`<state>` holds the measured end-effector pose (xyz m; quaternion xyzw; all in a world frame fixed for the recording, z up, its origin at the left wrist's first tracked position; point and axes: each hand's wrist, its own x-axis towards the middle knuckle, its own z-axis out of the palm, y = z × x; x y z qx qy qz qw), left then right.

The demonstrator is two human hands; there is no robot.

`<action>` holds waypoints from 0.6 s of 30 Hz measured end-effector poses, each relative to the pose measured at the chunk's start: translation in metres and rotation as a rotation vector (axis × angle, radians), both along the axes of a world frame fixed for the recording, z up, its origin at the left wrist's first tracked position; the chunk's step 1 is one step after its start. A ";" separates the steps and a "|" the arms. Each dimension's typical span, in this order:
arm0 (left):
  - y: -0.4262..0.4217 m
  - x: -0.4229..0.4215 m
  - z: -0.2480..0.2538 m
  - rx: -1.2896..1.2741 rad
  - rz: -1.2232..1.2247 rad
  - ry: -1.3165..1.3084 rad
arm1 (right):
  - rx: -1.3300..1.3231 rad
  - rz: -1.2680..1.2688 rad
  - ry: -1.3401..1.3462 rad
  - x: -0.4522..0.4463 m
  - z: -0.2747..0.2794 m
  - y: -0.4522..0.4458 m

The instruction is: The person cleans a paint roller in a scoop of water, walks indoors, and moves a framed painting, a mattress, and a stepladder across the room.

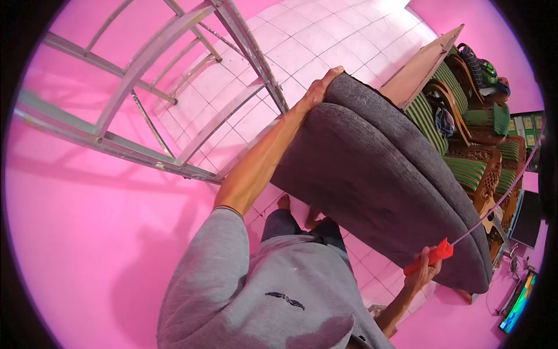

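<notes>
A large dark grey upholstered sofa piece [372, 168] with a curved, padded edge stands tilted in front of my body. My left hand [317, 93] grips its upper end, with the arm stretched out. Lower right, my right hand [429, 269] is closed around an orange-red handle [440, 252]. From this handle a long thin rod [494, 206] runs up and to the right; its far end is hard to make out. The right hand is close to the sofa piece's lower end, and I cannot tell whether they touch.
A paint-spotted metal frame [139, 75] stands to the left against the pink wall [116, 232]. Carved wooden chairs with green striped cushions [465, 171], a flat brown board [421, 67] and a lit screen [519, 302] are on the right. White tiles [325, 35] cover the floor.
</notes>
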<state>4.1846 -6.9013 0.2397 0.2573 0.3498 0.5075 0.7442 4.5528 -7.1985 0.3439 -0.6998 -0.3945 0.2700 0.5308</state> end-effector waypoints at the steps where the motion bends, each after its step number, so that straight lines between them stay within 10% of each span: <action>1: 0.003 -0.002 -0.001 -0.025 -0.009 0.064 | 0.002 -0.006 0.019 -0.001 -0.003 0.011; 4: -0.002 -0.004 0.012 -0.040 -0.025 0.100 | 0.012 0.016 0.066 -0.011 -0.008 0.041; 11: -0.066 -0.091 -0.017 0.539 0.812 1.480 | 0.060 0.155 0.004 -0.021 -0.020 0.089; 14: -0.092 -0.157 -0.041 0.480 0.621 2.077 | 0.038 0.096 -0.075 -0.037 -0.017 0.099; 18: -0.096 -0.213 -0.085 0.081 -0.023 1.878 | -0.006 0.046 -0.160 -0.058 -0.009 0.103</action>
